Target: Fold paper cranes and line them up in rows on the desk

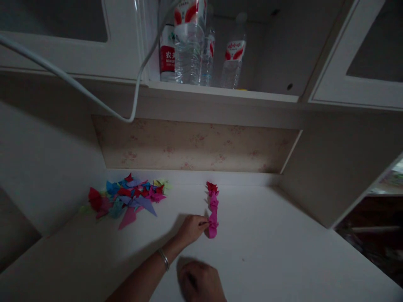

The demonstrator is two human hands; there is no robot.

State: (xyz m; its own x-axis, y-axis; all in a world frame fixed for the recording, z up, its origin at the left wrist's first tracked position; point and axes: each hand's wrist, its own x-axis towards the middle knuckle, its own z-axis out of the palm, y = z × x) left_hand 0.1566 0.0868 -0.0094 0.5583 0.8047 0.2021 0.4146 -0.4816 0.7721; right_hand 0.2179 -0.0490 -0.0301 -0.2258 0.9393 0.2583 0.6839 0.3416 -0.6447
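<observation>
My left hand (193,228), with a silver bracelet on its wrist, pinches the edge of a pink folded paper crane (213,228) at the near end of a short row. Beyond it in the row are more pink cranes (213,202) and red ones (212,187) at the far end. My right hand (203,281) is close to me at the bottom, slightly blurred, its fingers curled in; whether they hold anything is hidden. To the left lies a loose pile of folded paper cranes (132,197) in blue, red, purple, pink and yellow.
The white desktop (267,235) is enclosed by side panels and a floral back panel (195,144). Overhead, an open cabinet shelf (220,90) holds several plastic bottles (189,54). A white cable (78,86) hangs down at the upper left.
</observation>
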